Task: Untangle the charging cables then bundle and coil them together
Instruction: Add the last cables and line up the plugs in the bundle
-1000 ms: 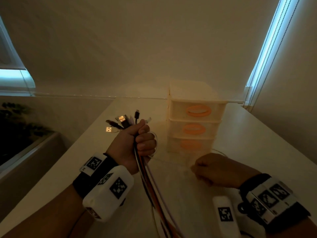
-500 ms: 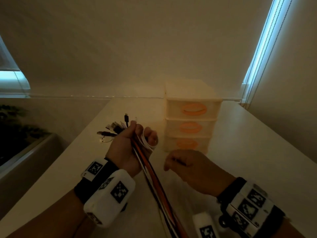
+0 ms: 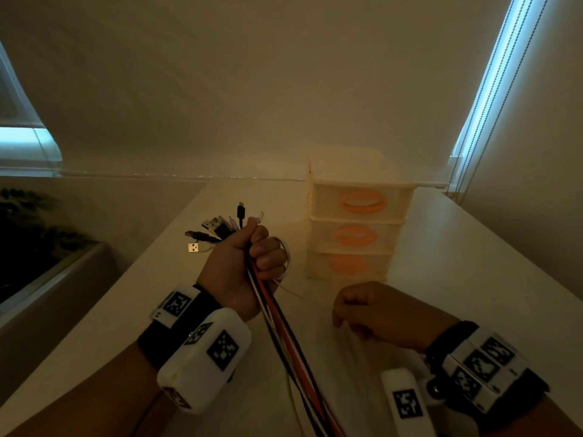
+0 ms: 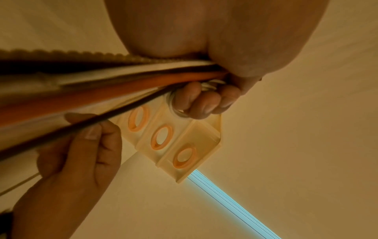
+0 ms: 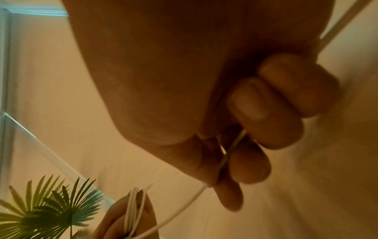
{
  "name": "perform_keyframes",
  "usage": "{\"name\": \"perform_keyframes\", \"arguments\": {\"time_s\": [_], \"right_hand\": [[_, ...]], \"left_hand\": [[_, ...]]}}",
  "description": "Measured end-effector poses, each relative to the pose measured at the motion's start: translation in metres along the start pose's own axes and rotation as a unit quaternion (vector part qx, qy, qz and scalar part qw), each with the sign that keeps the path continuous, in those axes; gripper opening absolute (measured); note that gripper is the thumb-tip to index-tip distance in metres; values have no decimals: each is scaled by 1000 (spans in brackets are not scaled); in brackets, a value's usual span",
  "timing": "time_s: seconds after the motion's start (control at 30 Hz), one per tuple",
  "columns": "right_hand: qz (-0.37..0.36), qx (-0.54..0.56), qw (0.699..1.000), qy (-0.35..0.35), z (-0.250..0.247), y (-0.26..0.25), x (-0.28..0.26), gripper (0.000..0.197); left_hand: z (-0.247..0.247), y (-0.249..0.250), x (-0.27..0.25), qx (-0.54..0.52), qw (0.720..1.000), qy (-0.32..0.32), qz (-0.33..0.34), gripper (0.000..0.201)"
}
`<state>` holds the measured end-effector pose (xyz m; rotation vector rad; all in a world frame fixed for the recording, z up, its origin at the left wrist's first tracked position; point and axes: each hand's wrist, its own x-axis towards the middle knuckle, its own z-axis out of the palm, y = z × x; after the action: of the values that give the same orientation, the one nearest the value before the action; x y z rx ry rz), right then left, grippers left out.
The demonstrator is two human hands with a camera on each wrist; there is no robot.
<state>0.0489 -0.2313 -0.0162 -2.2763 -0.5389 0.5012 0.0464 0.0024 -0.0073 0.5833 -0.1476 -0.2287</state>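
My left hand point(image 3: 239, 266) is fisted around the bundle of charging cables point(image 3: 284, 329), plugs fanning out toward eleven o'clock and the cords trailing toward five. At three o'clock from it, my right hand point(image 3: 378, 313) pinches one thin white cable point(image 5: 233, 145) between curled fingers, just before the drawer unit point(image 3: 356, 228).

Bare forearms wear black wristbands point(image 3: 161, 339) carrying white marker-tagged camera housings point(image 3: 205, 361).
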Motion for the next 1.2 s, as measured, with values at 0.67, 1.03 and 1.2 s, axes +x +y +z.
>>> {"name": "perform_keyframes", "arguments": {"time_s": [0.67, 1.03, 1.2], "right_hand": [[-240, 92, 955, 149, 17, -26, -4, 23], [-117, -15, 991, 68, 9, -8, 1, 19], [-43, -41, 997, 43, -3, 3, 1, 25]], "left_hand": [[19, -27, -9, 136, 989, -18, -60, 42], [13, -22, -3, 51, 996, 65, -15, 44], [10, -16, -2, 41, 997, 69, -7, 45]]}}
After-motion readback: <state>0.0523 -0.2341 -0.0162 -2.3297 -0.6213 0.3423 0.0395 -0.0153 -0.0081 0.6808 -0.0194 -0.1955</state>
